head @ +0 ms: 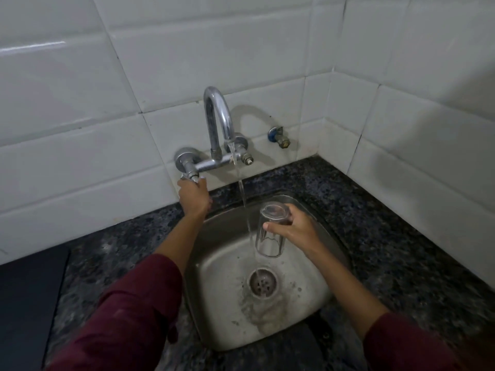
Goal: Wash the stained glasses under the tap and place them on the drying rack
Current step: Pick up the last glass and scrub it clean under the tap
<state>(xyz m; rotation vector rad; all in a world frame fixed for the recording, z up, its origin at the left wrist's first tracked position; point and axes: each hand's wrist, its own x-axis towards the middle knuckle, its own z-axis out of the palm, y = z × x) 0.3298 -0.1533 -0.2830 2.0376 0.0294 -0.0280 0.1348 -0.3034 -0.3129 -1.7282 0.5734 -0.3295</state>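
Over the steel sink (222, 303), tap (218, 121) ran, stream falling beside glass (269, 234). Right hand (293, 226) gripped the glass, held inverted above the drain. Left hand (194, 195) closed around the tap's left handle (188, 176).

Glossy white wall tiles (267, 49) meet in a corner above a dark speckled granite counter (388, 236); the light is dim.

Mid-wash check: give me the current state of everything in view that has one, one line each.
Tap: running, stream falling to the drain.
Left hand: closed on the tap handle.
Right hand: gripping the glass.
Glass: upside down, held over the sink beside the stream.
Sink: wet, no standing water.
Drain: open.
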